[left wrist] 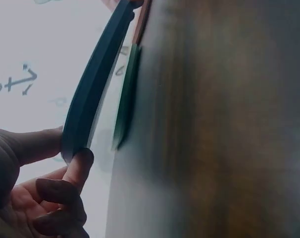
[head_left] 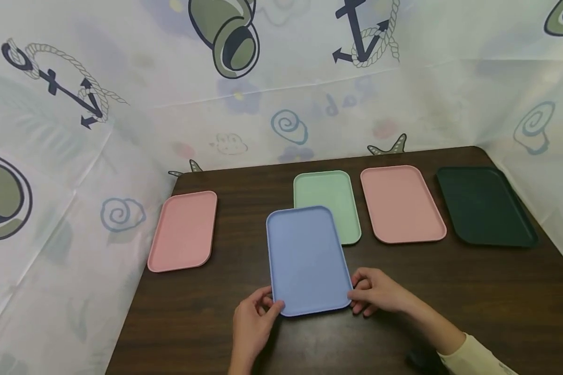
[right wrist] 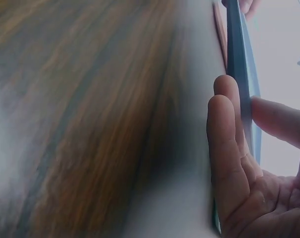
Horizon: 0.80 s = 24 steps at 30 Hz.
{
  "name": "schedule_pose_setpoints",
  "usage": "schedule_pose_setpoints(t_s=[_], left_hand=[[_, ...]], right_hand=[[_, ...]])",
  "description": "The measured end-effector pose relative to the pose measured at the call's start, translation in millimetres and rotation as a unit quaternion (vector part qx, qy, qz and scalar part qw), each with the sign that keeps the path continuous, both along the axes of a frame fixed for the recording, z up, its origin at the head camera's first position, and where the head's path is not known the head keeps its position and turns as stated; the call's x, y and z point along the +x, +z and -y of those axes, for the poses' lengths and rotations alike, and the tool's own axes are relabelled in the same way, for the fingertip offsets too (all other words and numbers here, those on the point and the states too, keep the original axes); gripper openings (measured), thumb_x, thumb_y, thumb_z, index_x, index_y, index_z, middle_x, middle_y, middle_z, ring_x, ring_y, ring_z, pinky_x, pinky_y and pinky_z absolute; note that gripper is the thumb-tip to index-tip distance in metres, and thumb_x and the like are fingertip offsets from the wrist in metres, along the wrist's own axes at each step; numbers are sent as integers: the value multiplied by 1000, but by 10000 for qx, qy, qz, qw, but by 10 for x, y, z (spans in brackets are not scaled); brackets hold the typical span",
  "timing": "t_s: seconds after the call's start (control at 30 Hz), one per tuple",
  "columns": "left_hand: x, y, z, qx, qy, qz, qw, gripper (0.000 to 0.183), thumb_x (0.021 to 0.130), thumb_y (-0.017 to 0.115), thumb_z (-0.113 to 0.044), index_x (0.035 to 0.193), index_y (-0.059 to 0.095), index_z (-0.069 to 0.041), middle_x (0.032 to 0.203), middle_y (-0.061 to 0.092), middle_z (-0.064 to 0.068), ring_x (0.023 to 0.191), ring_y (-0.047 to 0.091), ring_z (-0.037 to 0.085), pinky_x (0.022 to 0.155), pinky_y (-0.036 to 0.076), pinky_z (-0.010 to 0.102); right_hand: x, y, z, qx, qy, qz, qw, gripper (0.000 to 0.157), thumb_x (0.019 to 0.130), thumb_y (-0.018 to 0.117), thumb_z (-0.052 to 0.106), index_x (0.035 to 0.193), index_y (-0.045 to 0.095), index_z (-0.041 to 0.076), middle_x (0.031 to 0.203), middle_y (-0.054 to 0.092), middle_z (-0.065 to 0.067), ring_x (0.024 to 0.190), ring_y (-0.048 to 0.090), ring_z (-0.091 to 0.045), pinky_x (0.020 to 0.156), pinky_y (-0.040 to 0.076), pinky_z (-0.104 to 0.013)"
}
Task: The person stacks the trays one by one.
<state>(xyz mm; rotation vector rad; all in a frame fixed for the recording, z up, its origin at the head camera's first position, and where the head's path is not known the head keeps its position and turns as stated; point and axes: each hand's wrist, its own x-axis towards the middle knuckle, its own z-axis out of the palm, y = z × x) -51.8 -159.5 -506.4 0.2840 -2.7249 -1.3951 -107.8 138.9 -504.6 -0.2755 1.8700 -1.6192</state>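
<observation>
A blue rectangular tray (head_left: 308,260) with rounded corners is held up off the table between both hands. My left hand (head_left: 255,323) pinches its near left corner, thumb on top and fingers beneath, as the left wrist view also shows on the tray's edge (left wrist: 93,89). At the near right corner my right hand (head_left: 380,291) pinches the rim; in the right wrist view its thumb (right wrist: 278,119) is on one face and the fingers are on the other. Behind the blue tray lies a light green tray (head_left: 328,192), its near left part hidden by the blue one in the head view.
On the dark wooden table (head_left: 244,208) a pink tray (head_left: 183,232) lies at the left. Right of the green tray are another pink tray (head_left: 403,204) and a dark green tray (head_left: 485,205). A printed white cloth (head_left: 291,88) hangs behind and along both sides.
</observation>
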Motion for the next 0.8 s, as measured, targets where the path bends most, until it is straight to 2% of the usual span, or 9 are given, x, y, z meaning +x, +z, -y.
schedule_pose_setpoints(t_s=[0.13,0.3,0.5,0.67,0.8], left_hand=[[-194,-16,-52,-550,-431,-128,9975,31,75,80,-27,102,73,-12,70,61,-12,50,44,2,48,36,22],[-383,-42,-111,-1068,-773,-238,9910,31,74,80,-29,100,74,-12,72,61,-12,52,45,1,52,39,22],[-524,-38,-185,-1596,-999,-326,9816,27,77,78,-30,97,74,-14,75,60,-11,65,53,6,62,44,28],[-618,3,-235,-1916,-1207,-206,9738,24,78,76,-31,96,73,-15,75,56,-9,68,51,9,60,41,28],[-669,43,-266,-1991,-1278,-124,9715,25,80,73,-30,99,73,-14,76,54,-9,69,51,11,60,41,30]], right_hand=[[-19,-1,-97,-8,-239,45,9997,28,90,64,9,100,44,-8,79,68,-20,69,69,-31,55,56,-40],[-56,-7,-162,21,-426,28,9991,29,91,63,10,103,43,-8,81,69,-20,69,69,-31,56,56,-41],[-112,-25,-207,121,-612,23,9980,28,92,61,10,105,43,-8,81,69,-19,69,70,-32,56,56,-40],[-163,-37,-234,184,-735,35,9971,31,93,59,11,110,42,-9,80,69,-18,67,70,-29,56,56,-39],[-203,-32,-242,175,-810,60,9965,33,94,59,11,112,40,-10,80,69,-17,67,70,-27,57,56,-39]])
